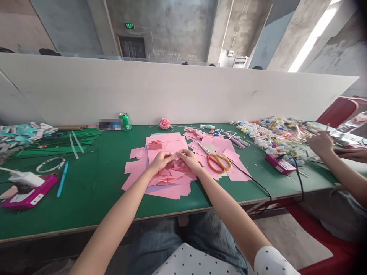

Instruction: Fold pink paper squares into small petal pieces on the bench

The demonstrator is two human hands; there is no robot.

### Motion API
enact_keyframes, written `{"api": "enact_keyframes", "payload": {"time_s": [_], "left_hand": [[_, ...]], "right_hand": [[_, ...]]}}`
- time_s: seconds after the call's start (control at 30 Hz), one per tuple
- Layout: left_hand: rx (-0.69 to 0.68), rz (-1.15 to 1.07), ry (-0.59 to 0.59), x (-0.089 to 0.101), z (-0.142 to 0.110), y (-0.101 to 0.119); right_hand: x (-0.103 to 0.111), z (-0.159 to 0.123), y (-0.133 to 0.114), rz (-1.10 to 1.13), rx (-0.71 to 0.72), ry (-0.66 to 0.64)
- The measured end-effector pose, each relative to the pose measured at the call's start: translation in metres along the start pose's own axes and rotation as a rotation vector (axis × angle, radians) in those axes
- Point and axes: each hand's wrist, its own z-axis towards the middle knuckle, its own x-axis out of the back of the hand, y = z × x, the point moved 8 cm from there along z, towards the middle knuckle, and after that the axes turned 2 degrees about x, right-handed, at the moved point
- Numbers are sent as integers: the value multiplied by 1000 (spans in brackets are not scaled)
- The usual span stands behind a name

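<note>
Beyond your grip: white partition (177,91), grey concrete wall (183,26) with lit green exit sign (129,26). Beneath your grip: green tabletop (94,191). Upper right: bright light strip (312,38).

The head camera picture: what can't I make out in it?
All in the head view:
- Pink piece between the left hand and right hand: small, its shape mostly hidden by the fingers.
- Item beside the green can: blurred by a pixelated patch.
- Writing on the far wall: too small and faint to read.
- Neighbouring person's face: cut off by the right edge.
</note>
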Motion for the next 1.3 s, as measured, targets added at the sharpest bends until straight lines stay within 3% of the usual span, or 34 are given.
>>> {"api": "enact_keyframes", "payload": {"time_s": [1.3], "left_hand": [[27, 26, -61, -3, 2, -7]], "right_hand": [[-3, -1, 1, 48, -43, -2]]}}
